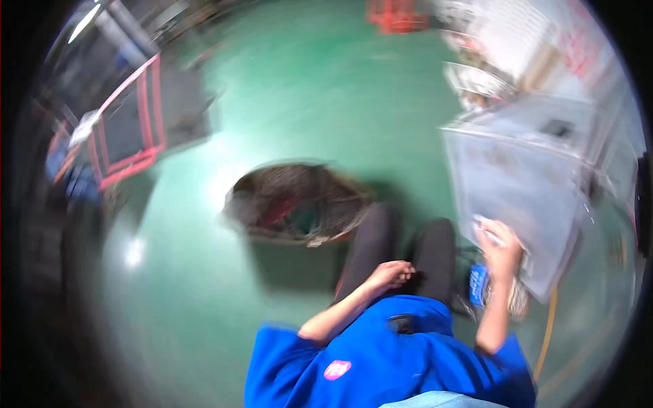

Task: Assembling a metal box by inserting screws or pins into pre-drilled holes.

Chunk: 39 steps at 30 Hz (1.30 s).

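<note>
My left hand (393, 273) is in front of my waist, above my lap, with its fingers curled closed. Whatever might be inside those fingers is hidden. To the right, my right hand (503, 255) is closed round a small whitish thing (491, 232), too blurred to name. That hand overlaps the near side of a large pale grey box-shaped thing (513, 180) in the picture; whether they touch I cannot tell. Beside my right forearm is a blue packet (478, 284) with white print.
A dark round basket (296, 183) with red and green contents stands on the green floor (326, 102) before my knees. At left is a red-framed cart (153, 109); a red crate-like thing (396, 17) lies far off. A yellow cable (546, 333) runs at lower right.
</note>
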Each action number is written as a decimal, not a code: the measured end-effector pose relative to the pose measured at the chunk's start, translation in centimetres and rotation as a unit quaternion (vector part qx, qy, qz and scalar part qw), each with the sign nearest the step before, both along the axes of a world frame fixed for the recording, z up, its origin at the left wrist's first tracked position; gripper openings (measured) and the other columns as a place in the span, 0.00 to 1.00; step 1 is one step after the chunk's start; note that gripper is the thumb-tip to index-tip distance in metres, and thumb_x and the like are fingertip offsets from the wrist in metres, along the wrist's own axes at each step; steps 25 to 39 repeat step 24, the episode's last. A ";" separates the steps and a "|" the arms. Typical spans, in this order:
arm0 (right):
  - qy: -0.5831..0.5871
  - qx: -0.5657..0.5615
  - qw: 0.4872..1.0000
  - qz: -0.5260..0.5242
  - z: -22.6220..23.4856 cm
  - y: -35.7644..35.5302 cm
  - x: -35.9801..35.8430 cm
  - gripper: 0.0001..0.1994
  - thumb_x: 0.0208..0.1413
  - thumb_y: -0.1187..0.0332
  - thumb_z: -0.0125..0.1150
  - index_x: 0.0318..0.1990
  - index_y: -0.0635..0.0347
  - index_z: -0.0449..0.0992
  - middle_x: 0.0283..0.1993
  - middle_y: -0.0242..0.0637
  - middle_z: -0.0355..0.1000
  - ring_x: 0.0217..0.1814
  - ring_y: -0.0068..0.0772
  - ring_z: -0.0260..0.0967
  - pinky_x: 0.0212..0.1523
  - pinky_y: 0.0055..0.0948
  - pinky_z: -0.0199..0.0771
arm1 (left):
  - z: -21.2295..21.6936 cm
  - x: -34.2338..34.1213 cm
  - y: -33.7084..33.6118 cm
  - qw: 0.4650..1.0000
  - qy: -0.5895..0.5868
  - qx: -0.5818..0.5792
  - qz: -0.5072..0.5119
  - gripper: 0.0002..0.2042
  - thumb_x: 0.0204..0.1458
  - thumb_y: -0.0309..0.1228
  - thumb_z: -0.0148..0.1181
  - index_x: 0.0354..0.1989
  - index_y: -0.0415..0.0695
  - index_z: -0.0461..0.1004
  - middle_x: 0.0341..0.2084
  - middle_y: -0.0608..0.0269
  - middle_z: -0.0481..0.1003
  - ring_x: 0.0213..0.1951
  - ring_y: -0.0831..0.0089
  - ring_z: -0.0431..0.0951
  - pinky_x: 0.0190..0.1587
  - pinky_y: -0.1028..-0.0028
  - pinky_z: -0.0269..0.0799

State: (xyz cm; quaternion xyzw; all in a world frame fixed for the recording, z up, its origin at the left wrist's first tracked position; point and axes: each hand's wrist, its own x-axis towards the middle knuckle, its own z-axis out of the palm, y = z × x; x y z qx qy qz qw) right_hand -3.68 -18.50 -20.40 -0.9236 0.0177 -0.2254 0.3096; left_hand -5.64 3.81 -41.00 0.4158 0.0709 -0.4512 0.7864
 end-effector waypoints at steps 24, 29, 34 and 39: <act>-0.016 0.016 0.989 0.146 -4.4 -5.0 1.8 0.05 0.43 0.72 0.59 0.26 0.62 0.71 0.29 0.39 0.70 0.34 0.41 0.70 0.37 0.35 0.69 | -4.4 2.2 -2.3 0.995 0.048 -0.052 -0.072 0.13 0.59 0.41 0.48 0.30 0.45 0.69 0.23 0.64 0.69 0.22 0.77 0.64 0.20 0.80 0.56; -0.016 0.016 0.989 0.146 -4.4 -5.0 1.8 0.05 0.43 0.72 0.59 0.26 0.62 0.71 0.29 0.39 0.70 0.34 0.41 0.70 0.37 0.35 0.69 | -4.4 2.2 -2.3 0.995 0.048 -0.052 -0.072 0.13 0.59 0.41 0.48 0.30 0.45 0.69 0.23 0.64 0.69 0.22 0.77 0.64 0.20 0.80 0.56; -0.016 0.016 0.989 0.146 -4.4 -5.0 1.8 0.05 0.43 0.72 0.59 0.26 0.62 0.71 0.29 0.39 0.70 0.34 0.41 0.70 0.37 0.35 0.69 | -4.4 2.2 -2.3 0.995 0.048 -0.052 -0.072 0.13 0.59 0.41 0.48 0.30 0.45 0.69 0.23 0.64 0.69 0.22 0.77 0.64 0.20 0.80 0.56; -0.016 0.016 0.989 0.146 -4.4 -5.0 1.8 0.05 0.43 0.72 0.59 0.26 0.62 0.71 0.29 0.39 0.70 0.34 0.41 0.70 0.37 0.35 0.69 | -4.4 2.2 -2.3 0.995 0.048 -0.052 -0.072 0.13 0.59 0.41 0.48 0.30 0.45 0.69 0.23 0.64 0.69 0.22 0.77 0.64 0.20 0.80 0.56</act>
